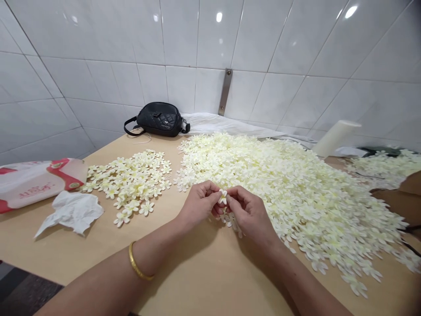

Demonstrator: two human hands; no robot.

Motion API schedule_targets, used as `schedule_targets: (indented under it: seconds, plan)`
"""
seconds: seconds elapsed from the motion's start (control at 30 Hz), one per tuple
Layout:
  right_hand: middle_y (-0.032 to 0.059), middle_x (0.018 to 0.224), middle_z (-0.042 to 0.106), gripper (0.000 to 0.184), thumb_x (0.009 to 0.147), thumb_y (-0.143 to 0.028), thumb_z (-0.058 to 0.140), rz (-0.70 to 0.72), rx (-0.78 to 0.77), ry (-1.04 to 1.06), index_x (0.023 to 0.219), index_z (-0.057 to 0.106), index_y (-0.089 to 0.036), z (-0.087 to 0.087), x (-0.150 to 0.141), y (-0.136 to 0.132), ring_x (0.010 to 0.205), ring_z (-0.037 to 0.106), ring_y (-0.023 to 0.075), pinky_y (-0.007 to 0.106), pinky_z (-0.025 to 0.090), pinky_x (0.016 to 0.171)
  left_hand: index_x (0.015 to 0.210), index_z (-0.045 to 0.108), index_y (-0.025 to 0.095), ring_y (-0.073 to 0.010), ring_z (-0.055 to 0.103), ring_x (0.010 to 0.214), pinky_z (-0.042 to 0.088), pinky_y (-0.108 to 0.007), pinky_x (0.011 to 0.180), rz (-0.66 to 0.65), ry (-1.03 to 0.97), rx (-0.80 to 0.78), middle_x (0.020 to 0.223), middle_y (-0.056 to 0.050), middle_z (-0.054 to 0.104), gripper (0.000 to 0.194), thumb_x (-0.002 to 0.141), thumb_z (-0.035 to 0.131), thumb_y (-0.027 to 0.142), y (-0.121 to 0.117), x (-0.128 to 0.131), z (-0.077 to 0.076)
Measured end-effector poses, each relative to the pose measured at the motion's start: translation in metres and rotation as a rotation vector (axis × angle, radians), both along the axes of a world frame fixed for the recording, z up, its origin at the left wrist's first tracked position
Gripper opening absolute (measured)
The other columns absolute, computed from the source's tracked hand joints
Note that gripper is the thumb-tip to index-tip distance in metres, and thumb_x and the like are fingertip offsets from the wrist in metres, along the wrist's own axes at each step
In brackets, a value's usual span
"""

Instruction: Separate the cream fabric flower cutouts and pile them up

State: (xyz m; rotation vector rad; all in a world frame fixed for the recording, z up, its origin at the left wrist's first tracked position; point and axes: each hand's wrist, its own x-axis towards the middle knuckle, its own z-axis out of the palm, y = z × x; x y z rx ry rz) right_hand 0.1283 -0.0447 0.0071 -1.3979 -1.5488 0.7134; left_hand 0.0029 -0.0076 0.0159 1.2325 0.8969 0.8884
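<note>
Two hands, left (201,202) and right (249,211), each grip pinching one shared white flower (223,197), two flower piles on one counter (197,281)

The scene is viewed from a single camera worn on the head, so no part is shared with another view. The lens is faced forward and tipped down: the tabletop (210,281) is seen from above at close range, with both forearms entering from the bottom edge, while the tiled wall (177,39) is taken in across the top, farther off.
</note>
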Motion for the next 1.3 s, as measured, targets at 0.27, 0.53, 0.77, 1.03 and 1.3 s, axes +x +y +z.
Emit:
schedule_targets:
  seconds: [0.27, 0.53, 0.77, 1.03, 1.3]
  plan:
    - [0.0008, 0.066, 0.058, 0.011, 0.079, -0.025, 0.048, 0.137, -0.063, 0.186, 0.075, 0.053, -0.016, 0.005, 0.005, 0.000, 0.059, 0.055, 0.0119, 0.022, 0.043, 0.055, 0.065, 0.046, 0.016, -0.0091, 0.050, 0.040, 0.040, -0.020, 0.041, -0.037, 0.049, 0.032, 0.049, 0.003, 0.053, 0.005, 0.068, 0.050, 0.016, -0.001, -0.001, 0.003]
    - [0.0047, 0.066, 0.053, 0.020, 0.079, -0.008, 0.038, -0.064, 0.527, -0.559, 0.075, 0.056, -0.015, -0.007, -0.004, 0.002, 0.061, 0.048, 0.0144, 0.026, 0.038, 0.057, 0.066, 0.047, 0.017, -0.0061, 0.045, 0.043, 0.038, -0.019, 0.044, 0.131, 0.051, 0.242, 0.052, 0.005, 0.048, 0.011, 0.074, 0.051, 0.023, -0.001, 0.002, -0.010]
    - [0.0139, 0.083, 0.057, 0.025, 0.079, -0.008, 0.041, -0.094, 0.785, -0.770, 0.095, 0.059, -0.010, -0.006, 0.005, 0.006, 0.079, 0.051, 0.0212, 0.033, 0.044, 0.068, 0.070, 0.057, 0.011, -0.0090, 0.054, 0.052, 0.045, -0.022, 0.053, -0.076, -0.336, -0.236, 0.061, -0.004, 0.058, 0.027, 0.073, 0.057, 0.038, 0.001, 0.002, -0.006]
    - [0.0043, 0.081, 0.059, 0.015, 0.082, -0.015, 0.044, -0.048, 0.384, -0.245, 0.087, 0.058, -0.017, -0.007, 0.003, 0.005, 0.075, 0.055, 0.0143, 0.026, 0.044, 0.068, 0.061, 0.055, 0.012, -0.0092, 0.052, 0.050, 0.043, -0.023, 0.055, -0.009, -0.200, -0.143, 0.056, -0.003, 0.057, 0.016, 0.073, 0.057, 0.023, 0.005, -0.002, -0.007]
    - [0.0025, 0.074, 0.062, 0.018, 0.082, -0.018, 0.045, -0.024, 0.233, -0.235, 0.081, 0.063, -0.018, -0.002, 0.009, 0.004, 0.068, 0.057, 0.0145, 0.025, 0.043, 0.064, 0.060, 0.057, 0.013, -0.0097, 0.050, 0.050, 0.038, -0.022, 0.051, -0.036, -0.067, 0.043, 0.056, -0.003, 0.055, 0.024, 0.073, 0.057, 0.033, 0.004, 0.000, -0.008]
